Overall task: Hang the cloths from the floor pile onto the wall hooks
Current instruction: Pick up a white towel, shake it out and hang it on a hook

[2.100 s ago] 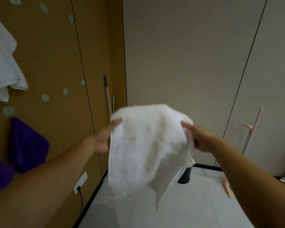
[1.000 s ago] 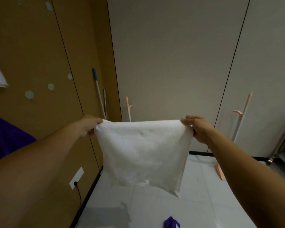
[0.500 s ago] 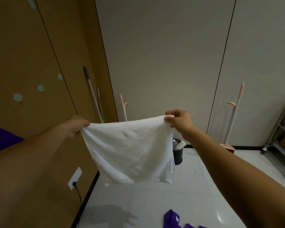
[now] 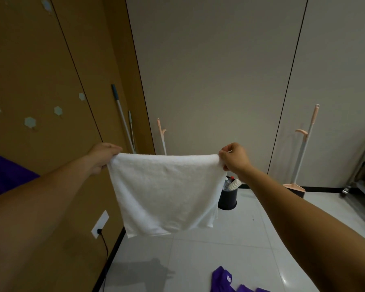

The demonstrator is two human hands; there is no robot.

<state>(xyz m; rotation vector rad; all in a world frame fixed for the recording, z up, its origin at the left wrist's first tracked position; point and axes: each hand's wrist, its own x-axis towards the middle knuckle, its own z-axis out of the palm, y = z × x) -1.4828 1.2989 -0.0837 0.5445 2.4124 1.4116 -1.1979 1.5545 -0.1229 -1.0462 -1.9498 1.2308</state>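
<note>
Head view: holding a white cloth [image 4: 167, 192] stretched flat in mid-air above the floor [image 4: 251, 239]. Pinching its top left corner with curled fingers of the left hand [image 4: 102, 154], its top right corner likewise with the right hand [image 4: 234, 158]. Apart from the hooks [image 4: 58, 110] on the left wall [image 4: 40, 60]. Leaving purple cloths [image 4: 221, 279] lying on the floor below.

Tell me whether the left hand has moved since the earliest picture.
Yes. The left hand has shifted left: it was under the mop pole, now it is left of it, gripping a corner of the white cloth.
</note>
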